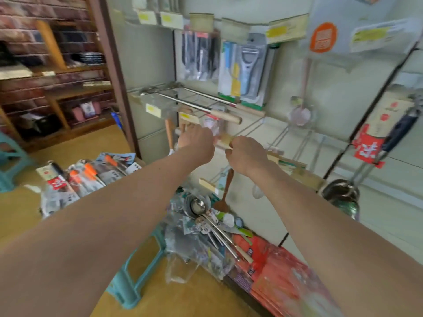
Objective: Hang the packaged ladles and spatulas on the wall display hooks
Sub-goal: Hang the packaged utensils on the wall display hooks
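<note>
wall panel (146, 53): pale grey-green, plain
price tags (170, 19): cream, yellow label
knife packs (199, 57): black and grey, red strip on top
peeler pack (249, 72): grey peeler; card white, light blue, yellow, green bottom edge
round sticker (323, 37): orange, white print
hooked utensils (194, 104): silver shafts, pale wood handles
spoon (299, 115): pale pink, translucent
hanging ladle (341, 193): steel bowl, black handle; card cream over red, white characters
spatula (223, 202): dark brown
pile ladle (198, 205): shiny silver
left pile packs (89, 177): orange handles, clear wrap, red-black cards
flat boxes (281, 271): red, printing too blurred to read
stool (128, 287): teal
floor (18, 213): ochre yellow
brick wall (23, 14): red-brown brick pattern
shelving (52, 46): mid-brown wood
</note>
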A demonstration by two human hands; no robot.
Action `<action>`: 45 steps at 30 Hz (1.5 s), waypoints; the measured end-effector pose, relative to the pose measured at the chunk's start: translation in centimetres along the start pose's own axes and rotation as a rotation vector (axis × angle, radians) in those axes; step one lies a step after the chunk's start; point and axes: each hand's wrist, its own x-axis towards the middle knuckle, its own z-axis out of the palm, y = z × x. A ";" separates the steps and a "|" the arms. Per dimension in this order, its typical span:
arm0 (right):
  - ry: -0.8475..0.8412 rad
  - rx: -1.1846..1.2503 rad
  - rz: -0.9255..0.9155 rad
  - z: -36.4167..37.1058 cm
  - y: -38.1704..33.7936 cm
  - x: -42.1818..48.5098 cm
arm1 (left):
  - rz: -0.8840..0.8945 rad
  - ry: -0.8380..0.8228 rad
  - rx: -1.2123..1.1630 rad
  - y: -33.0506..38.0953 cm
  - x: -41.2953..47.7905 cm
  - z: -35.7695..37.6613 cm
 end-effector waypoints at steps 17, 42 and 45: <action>-0.241 0.008 -0.321 10.9 -21.7 7.0 | -0.384 -0.100 -0.018 -26.1 -0.2 1.5; -0.554 0.057 -0.541 24.8 -36.6 12.9 | -0.814 -0.268 -0.050 -45.9 -2.6 9.8; -0.607 0.045 -0.578 26.8 -37.7 14.3 | -0.840 -0.273 -0.066 -47.2 -1.7 11.2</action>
